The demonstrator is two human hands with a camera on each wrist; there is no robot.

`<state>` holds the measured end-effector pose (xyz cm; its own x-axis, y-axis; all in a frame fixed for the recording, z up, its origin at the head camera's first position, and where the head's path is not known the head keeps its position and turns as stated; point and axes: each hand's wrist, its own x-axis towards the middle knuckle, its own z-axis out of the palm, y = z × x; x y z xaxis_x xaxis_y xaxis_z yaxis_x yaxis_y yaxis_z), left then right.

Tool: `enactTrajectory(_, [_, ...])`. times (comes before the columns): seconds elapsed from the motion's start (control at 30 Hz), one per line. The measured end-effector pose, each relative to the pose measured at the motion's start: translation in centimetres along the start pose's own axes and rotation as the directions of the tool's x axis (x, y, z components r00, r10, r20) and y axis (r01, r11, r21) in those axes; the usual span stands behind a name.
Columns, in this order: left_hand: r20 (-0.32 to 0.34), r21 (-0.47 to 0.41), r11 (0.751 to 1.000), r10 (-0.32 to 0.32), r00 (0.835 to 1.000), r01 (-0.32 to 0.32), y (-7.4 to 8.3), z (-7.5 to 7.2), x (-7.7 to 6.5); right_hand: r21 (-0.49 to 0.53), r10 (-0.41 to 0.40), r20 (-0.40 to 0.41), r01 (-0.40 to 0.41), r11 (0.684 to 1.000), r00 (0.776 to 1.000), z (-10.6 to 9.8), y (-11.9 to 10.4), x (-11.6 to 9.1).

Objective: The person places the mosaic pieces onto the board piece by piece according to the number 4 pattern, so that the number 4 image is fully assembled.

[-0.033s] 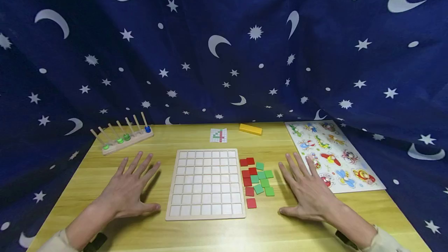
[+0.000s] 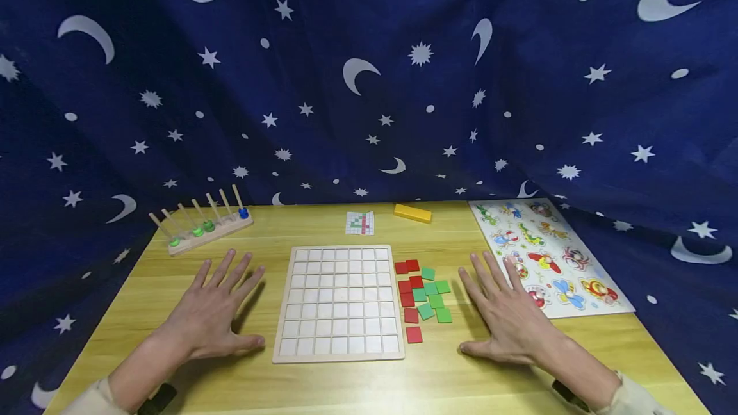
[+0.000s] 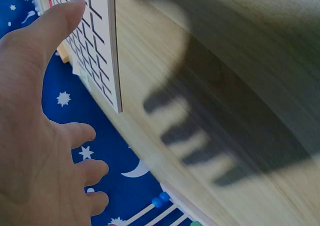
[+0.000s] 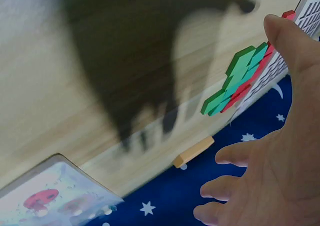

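My left hand point(image 2: 210, 309) hovers above the table, fingers spread, to the left of a wooden grid board point(image 2: 340, 358) with white square cells. Its shadow falls on the tabletop in the left wrist view, and the hand holds nothing. On the other side, my right hand point(image 2: 510, 319) is spread in the same way, also holding nothing. Between it and the board lie several red tiles point(image 2: 414, 335) and several green tiles point(image 2: 444, 315), loosely grouped. In the right wrist view the thumb point(image 4: 285, 33) overlaps the edge of the board.
Behind the board lie a small card point(image 2: 353, 225) with a coloured grid pattern and a yellow block point(image 2: 412, 213). A wooden peg stand point(image 2: 219, 230) with green and blue beads stands back left. An insect puzzle board point(image 2: 553, 268) lies at the right, and a starry curtain hangs behind.
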<state>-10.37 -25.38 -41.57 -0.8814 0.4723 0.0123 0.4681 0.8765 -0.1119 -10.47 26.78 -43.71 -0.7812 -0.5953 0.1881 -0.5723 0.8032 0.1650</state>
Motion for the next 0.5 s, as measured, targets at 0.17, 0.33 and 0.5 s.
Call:
enactTrajectory(0.17, [-0.014, -0.015, 1.0, 0.01, 1.0, -0.01, 0.1, 0.2, -0.4, -0.003, 0.01, 0.0, -0.01, 1.0, 1.0, -0.1, -0.3, -0.2])
enactTrajectory(0.33, [-0.046, -0.011, 1.0, -0.004, 0.999, 0.004, 0.1, 0.0, -1.0, -0.016, 0.015, -0.01, -0.016, 1.0, 1.0, -0.7, -0.4, -0.3])
enactTrajectory(0.5, [-0.058, -0.001, 1.0, -0.001, 0.998, 0.001, 0.0, -0.7, -1.4, -0.033, 0.022, -0.005, -0.023, 0.999, 1.0, -1.5, -0.4, -0.4])
